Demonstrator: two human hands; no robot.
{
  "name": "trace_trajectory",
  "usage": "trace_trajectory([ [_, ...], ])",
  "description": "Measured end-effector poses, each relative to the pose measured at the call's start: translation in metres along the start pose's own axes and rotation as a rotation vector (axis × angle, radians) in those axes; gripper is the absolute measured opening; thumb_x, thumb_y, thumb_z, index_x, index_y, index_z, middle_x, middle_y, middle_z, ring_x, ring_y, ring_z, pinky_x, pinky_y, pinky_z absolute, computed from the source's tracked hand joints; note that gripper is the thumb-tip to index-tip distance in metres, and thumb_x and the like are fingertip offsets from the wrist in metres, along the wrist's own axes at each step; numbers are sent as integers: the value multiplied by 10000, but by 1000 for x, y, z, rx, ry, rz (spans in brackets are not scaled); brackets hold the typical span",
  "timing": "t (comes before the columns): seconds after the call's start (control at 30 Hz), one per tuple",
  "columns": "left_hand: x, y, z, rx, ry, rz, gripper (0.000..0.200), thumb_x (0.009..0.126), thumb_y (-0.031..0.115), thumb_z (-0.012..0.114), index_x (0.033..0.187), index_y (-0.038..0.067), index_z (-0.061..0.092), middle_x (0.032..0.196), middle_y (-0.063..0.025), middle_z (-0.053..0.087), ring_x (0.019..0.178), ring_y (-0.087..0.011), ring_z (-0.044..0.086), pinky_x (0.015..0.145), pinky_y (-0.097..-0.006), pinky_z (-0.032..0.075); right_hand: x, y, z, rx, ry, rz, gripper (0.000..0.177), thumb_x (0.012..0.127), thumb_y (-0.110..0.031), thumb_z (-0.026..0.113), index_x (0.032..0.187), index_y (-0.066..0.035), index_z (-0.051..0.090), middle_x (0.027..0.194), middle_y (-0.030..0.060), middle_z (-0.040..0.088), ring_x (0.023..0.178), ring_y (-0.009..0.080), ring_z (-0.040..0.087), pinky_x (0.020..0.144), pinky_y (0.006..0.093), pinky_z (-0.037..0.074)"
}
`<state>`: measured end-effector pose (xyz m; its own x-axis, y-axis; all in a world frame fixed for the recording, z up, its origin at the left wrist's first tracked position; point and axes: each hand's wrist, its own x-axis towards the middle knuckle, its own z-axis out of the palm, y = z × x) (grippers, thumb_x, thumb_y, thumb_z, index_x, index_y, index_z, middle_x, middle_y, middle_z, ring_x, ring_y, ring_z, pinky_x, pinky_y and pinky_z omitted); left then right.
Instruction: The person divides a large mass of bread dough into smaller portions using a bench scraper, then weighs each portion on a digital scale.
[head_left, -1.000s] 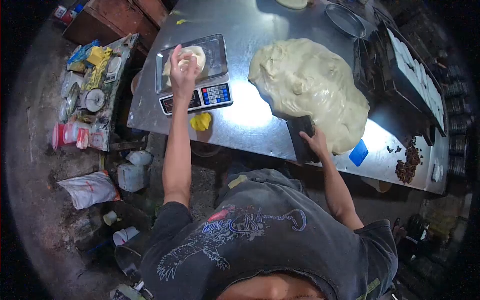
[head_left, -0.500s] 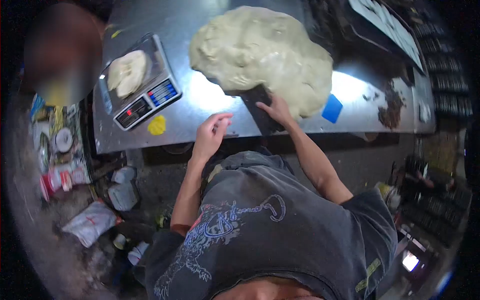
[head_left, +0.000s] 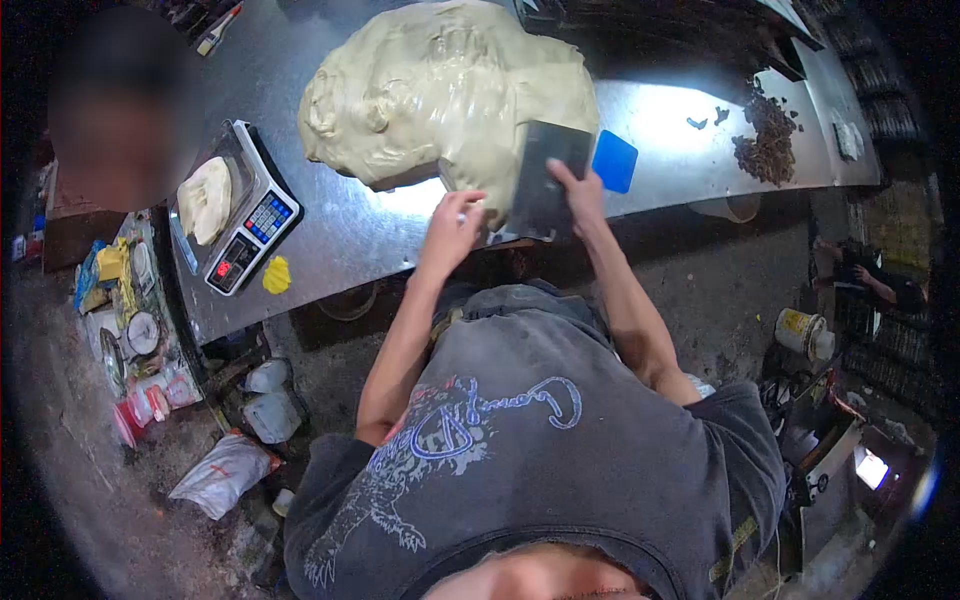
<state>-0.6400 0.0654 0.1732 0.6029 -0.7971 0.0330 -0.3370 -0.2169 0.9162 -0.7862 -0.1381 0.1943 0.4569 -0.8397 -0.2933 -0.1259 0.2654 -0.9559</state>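
A large mound of pale dough (head_left: 440, 95) lies on the steel table (head_left: 345, 225). My right hand (head_left: 583, 200) grips a dark rectangular dough scraper (head_left: 545, 175), its thumb lying across the face. The scraper overlaps the dough's front right part and hides some of it. My left hand (head_left: 452, 235) is at the dough's near edge, left of the scraper, with loosely bent fingers spaced apart and fingertips right by the dough. A blue plastic scraper (head_left: 615, 162) rests just right of the dough.
At left, a digital scale (head_left: 245, 215) carries a smaller dough piece (head_left: 205, 200), with a yellow scrap (head_left: 277, 275) beside it. Brown crumbs (head_left: 768, 140) are spread at right. Another person (head_left: 125, 120) is at the far left. A white sack (head_left: 225, 470) lies on the floor.
My right hand has lifted the dark scraper from the dough's front left notch and moved it right over the dough's front part. My left hand has come up to the dough's edge. The view has shifted.
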Motion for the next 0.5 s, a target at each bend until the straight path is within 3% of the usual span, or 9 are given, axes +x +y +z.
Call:
trace_trajectory([
  [0.07, 11, -3, 36, 396, 6, 134, 473, 825, 231, 784, 1245, 108, 605, 1104, -117, 565, 1021, -295, 554, 905, -443, 482, 3, 13, -48, 3, 166, 3, 508, 856, -304, 812, 1221, 12, 653, 1099, 87, 711, 958, 183, 645, 856, 341, 502],
  [0.13, 14, 5, 64, 666, 63, 167, 604, 730, 228, 851, 1251, 123, 565, 1143, -129, 491, 1116, -338, 499, 935, -492, 459, -7, 19, -86, -69, 314, 98, 388, 903, -211, 763, 1196, 12, 644, 1088, 69, 702, 930, 182, 648, 824, 354, 507],
  [0.23, 32, -19, 80, 738, 92, 205, 720, 654, 237, 893, 1259, 146, 513, 1187, -125, 435, 1189, -343, 447, 919, -501, 459, -17, 42, -111, 96, 380, 24, 383, 909, -183, 752, 1215, 17, 637, 1109, 74, 699, 947, 188, 655, 826, 355, 512],
  [0.33, 41, -40, 76, 601, 129, 325, 510, 715, 103, 792, 1177, 146, 580, 1101, -118, 519, 1097, -364, 530, 920, -480, 481, -28, 31, -87, 63, 392, -50, 421, 915, -221, 749, 1232, 28, 628, 1093, 86, 704, 953, 199, 655, 857, 362, 510],
  [0.37, 37, -45, 70, 543, 123, 356, 473, 729, 75, 766, 1165, 147, 597, 1088, -113, 536, 1083, -371, 543, 920, -474, 488, -33, 23, -72, -86, 343, -100, 437, 915, -241, 750, 1231, 34, 627, 1095, 93, 705, 960, 204, 655, 867, 364, 509],
  [0.4, 32, -34, 58, 398, 123, 293, 398, 763, 5, 687, 1135, 144, 671, 1056, -100, 625, 1012, -365, 598, 899, -450, 516, -39, 11, -56, -236, 294, -151, 454, 914, -261, 751, 1229, 41, 625, 1098, 100, 706, 966, 210, 655, 878, 366, 507],
  [0.47, 14, -35, 26, 315, 57, 222, 395, 767, -2, 682, 1134, 142, 700, 1066, -93, 665, 1000, -345, 623, 883, -441, 530, -47, -12, -18, -429, 144, -202, 513, 901, -319, 762, 1215, 62, 621, 1142, 138, 705, 1004, 219, 652, 910, 370, 498],
  [0.5, 5, -35, 10, 274, 34, 187, 395, 768, -6, 679, 1133, 140, 715, 1071, -90, 685, 994, -336, 635, 875, -437, 537, -45, -7, -1, -543, 44, -395, 520, 893, -342, 764, 1243, 17, 626, 1126, 212, 715, 996, 286, 695, 886, 398, 518],
])
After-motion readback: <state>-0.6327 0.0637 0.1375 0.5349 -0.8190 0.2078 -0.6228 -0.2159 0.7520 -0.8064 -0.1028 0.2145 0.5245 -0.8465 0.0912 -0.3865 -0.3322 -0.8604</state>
